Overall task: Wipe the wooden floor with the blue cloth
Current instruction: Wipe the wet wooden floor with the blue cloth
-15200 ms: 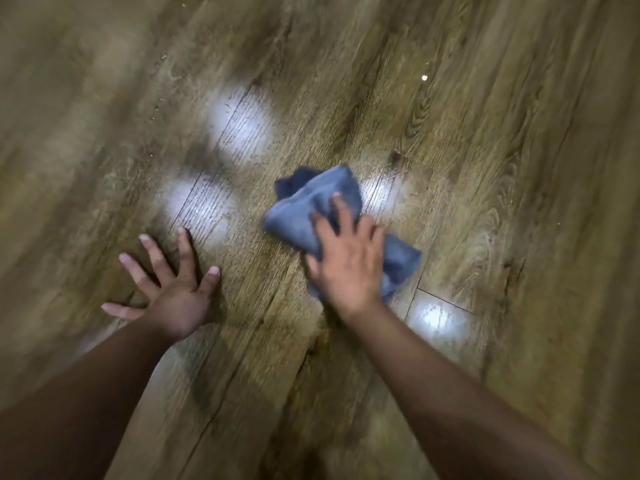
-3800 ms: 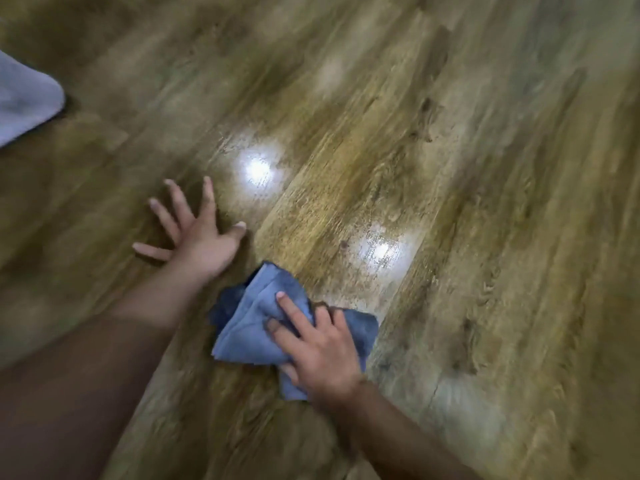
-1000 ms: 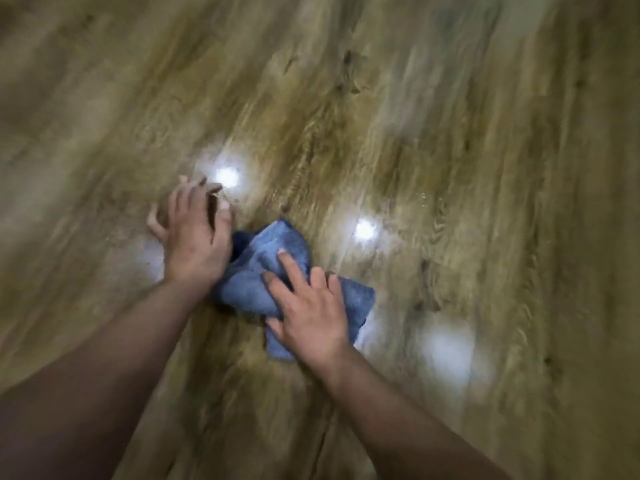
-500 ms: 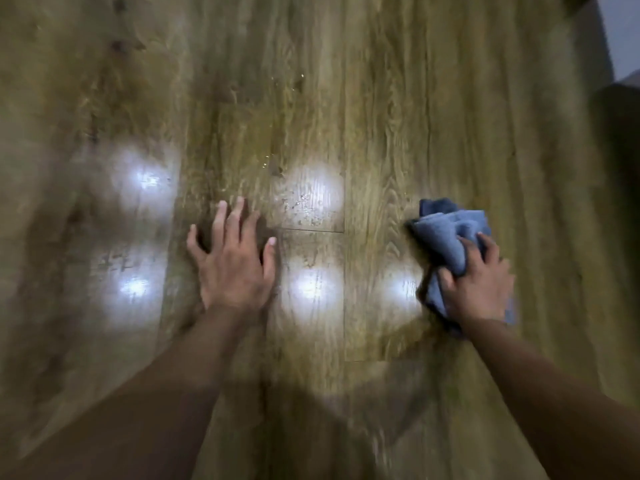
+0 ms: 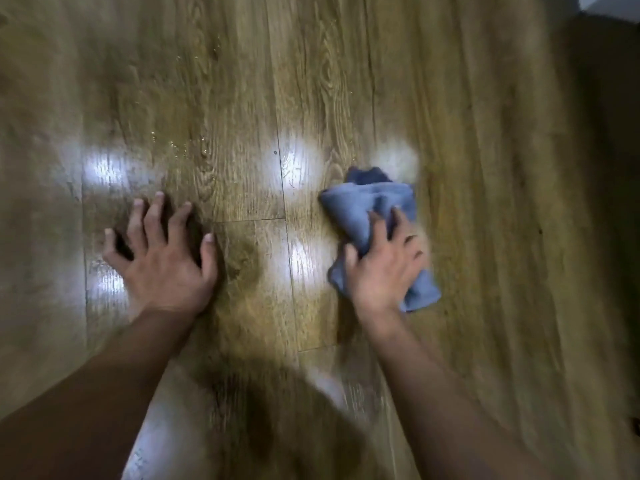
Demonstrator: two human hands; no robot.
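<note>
The blue cloth point(image 5: 367, 209) lies crumpled on the wooden floor point(image 5: 242, 98), right of centre. My right hand point(image 5: 382, 268) presses down on its near half, fingers curled over the folds, and is blurred by motion. My left hand point(image 5: 162, 258) rests flat on the planks to the left, fingers spread, holding nothing. Small water droplets point(image 5: 180, 145) glisten on the boards beyond my left hand.
Bright light reflections point(image 5: 294, 164) dot the glossy planks between my hands. A dark shadowed area point(image 5: 609, 133) runs along the right edge, with a pale surface point(image 5: 609, 5) in the top right corner.
My right hand has slid the cloth a little left and toward me since half a second ago. My left hand stays planted. A second ago both hands were close together on the cloth.
</note>
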